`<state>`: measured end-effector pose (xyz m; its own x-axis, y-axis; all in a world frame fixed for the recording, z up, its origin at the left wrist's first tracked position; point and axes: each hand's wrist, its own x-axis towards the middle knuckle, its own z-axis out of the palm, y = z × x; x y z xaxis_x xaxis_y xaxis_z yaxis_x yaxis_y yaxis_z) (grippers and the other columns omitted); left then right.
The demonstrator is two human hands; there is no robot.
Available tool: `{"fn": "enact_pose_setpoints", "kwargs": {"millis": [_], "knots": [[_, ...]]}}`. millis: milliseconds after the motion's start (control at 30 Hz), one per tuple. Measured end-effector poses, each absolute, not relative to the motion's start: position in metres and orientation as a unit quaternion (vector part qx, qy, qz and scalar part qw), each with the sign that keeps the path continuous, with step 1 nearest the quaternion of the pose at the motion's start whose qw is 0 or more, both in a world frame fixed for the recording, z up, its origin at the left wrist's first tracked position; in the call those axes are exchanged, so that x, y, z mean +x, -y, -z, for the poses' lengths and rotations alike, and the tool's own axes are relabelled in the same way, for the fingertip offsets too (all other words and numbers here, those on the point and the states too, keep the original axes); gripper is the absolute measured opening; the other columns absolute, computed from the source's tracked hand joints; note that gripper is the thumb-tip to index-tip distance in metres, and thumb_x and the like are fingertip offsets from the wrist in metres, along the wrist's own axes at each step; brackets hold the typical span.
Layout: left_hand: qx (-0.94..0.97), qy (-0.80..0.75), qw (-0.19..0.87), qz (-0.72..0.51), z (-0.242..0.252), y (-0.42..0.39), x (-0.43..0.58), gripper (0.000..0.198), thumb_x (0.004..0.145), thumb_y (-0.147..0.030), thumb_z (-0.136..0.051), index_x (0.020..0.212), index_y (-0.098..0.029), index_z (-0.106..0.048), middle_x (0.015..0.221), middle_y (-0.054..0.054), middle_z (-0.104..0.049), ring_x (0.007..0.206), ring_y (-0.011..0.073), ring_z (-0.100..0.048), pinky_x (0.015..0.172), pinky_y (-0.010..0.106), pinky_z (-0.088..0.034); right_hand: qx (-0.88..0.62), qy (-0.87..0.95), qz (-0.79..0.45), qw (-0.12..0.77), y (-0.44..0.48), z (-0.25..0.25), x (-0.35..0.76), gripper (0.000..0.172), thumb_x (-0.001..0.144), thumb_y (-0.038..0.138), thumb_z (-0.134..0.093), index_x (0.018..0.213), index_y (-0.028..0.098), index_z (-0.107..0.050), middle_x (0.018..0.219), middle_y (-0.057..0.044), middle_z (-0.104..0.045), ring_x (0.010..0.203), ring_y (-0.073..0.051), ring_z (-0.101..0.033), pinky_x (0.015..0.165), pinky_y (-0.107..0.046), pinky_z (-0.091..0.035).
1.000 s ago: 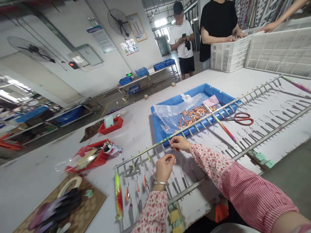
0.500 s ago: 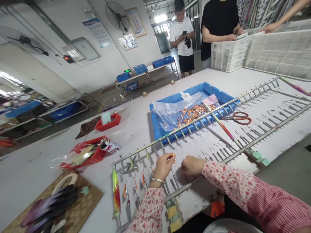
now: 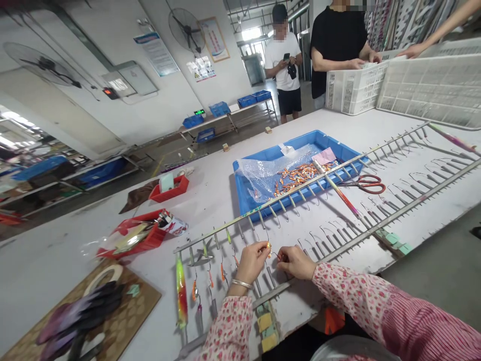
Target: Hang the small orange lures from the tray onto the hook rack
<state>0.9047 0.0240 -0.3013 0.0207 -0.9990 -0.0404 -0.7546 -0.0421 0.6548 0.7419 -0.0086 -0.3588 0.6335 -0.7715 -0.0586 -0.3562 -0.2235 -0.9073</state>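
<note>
My left hand (image 3: 252, 263) pinches a small orange and gold lure (image 3: 269, 250) just below the hooks of the upper metal rack bar (image 3: 221, 229). Close on its right, my right hand (image 3: 295, 261) is closed on a thin wire hook (image 3: 276, 254) whose end points at the lure. Several orange lures (image 3: 222, 272) hang between the two bars to the left of my hands. Along the lower bar (image 3: 361, 237) stand many grey pegs with wire hooks. A yellow-green and red rod (image 3: 181, 291) joins the bars at the left end.
Behind the rack, a blue tray (image 3: 240, 193) holds orange lures and bubble wrap. Red-handled scissors (image 3: 371, 184) lie right of it. Red trays (image 3: 150, 243) and dark gloves (image 3: 90, 311) are at the left. Two people and another person's arm are beyond the table, near white crates (image 3: 349, 90).
My right hand has risen slightly towards the lure, and the wire hook now shows at its fingertips. My left hand still holds the lure. The view has shifted slightly.
</note>
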Motion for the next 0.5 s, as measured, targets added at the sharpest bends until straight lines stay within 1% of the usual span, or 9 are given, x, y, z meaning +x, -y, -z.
{"fn": "enact_pose_setpoints", "kwargs": {"millis": [133, 233, 300, 400, 467, 500], "knots": [[0.667, 0.661, 0.232, 0.254, 0.299, -0.027, 0.900, 0.025, 0.079, -0.030, -0.043, 0.074, -0.017, -0.064, 0.069, 0.002, -0.063, 0.066, 0.0138, -0.055, 0.062, 0.022, -0.038, -0.743, -0.367, 0.224, 0.513, 0.007, 0.357, 0.742, 0.008, 0.068, 0.021, -0.064, 0.072, 0.015, -0.059, 0.057, 0.004, -0.053, 0.053, -0.008, -0.046, 0.051, -0.018, -0.033], [0.666, 0.669, 0.232, 0.235, 0.299, -0.027, 0.899, 0.025, 0.079, -0.029, -0.042, 0.070, -0.017, -0.062, 0.066, 0.001, -0.062, 0.064, 0.0133, -0.055, 0.061, 0.022, -0.037, -0.731, -0.345, 0.228, 0.543, 0.009, 0.359, 0.741, 0.007, 0.068, 0.018, -0.063, 0.072, 0.015, -0.058, 0.058, 0.004, -0.053, 0.052, -0.007, -0.046, 0.051, -0.017, -0.034], [0.670, 0.667, 0.230, 0.233, 0.300, -0.024, 0.900, 0.026, 0.079, -0.030, -0.042, 0.069, -0.017, -0.062, 0.066, 0.001, -0.063, 0.064, 0.0134, -0.055, 0.061, 0.023, -0.038, -0.717, -0.324, 0.209, 0.580, 0.011, 0.361, 0.740, 0.007, 0.070, 0.015, -0.059, 0.077, 0.015, -0.059, 0.057, 0.005, -0.053, 0.050, -0.007, -0.048, 0.049, -0.017, -0.035], [0.680, 0.645, 0.245, 0.250, 0.301, -0.018, 0.900, 0.025, 0.076, -0.035, -0.047, 0.073, -0.018, -0.064, 0.070, 0.002, -0.066, 0.066, 0.0154, -0.059, 0.064, 0.025, -0.042, -0.700, -0.312, 0.149, 0.624, 0.016, 0.361, 0.741, 0.020, 0.077, 0.012, -0.047, 0.093, 0.016, -0.059, 0.059, 0.004, -0.057, 0.045, -0.008, -0.051, 0.046, -0.016, -0.037], [0.692, 0.603, 0.291, 0.268, 0.299, -0.015, 0.899, 0.027, 0.070, -0.042, -0.054, 0.078, -0.019, -0.066, 0.075, 0.003, -0.069, 0.071, 0.0180, -0.062, 0.069, 0.028, -0.046, -0.717, -0.321, 0.118, 0.607, 0.019, 0.356, 0.741, 0.026, 0.080, 0.012, -0.042, 0.100, 0.018, -0.058, 0.068, 0.002, -0.063, 0.047, -0.008, -0.055, 0.047, -0.017, -0.040], [0.700, 0.573, 0.323, 0.278, 0.299, -0.014, 0.898, 0.029, 0.067, -0.046, -0.058, 0.077, -0.020, -0.066, 0.075, 0.003, -0.069, 0.072, 0.0193, -0.063, 0.070, 0.029, -0.047, -0.742, -0.326, 0.106, 0.576, 0.021, 0.352, 0.742, 0.026, 0.080, 0.013, -0.043, 0.100, 0.019, -0.059, 0.072, 0.001, -0.065, 0.051, -0.009, -0.057, 0.051, -0.018, -0.043]]}}
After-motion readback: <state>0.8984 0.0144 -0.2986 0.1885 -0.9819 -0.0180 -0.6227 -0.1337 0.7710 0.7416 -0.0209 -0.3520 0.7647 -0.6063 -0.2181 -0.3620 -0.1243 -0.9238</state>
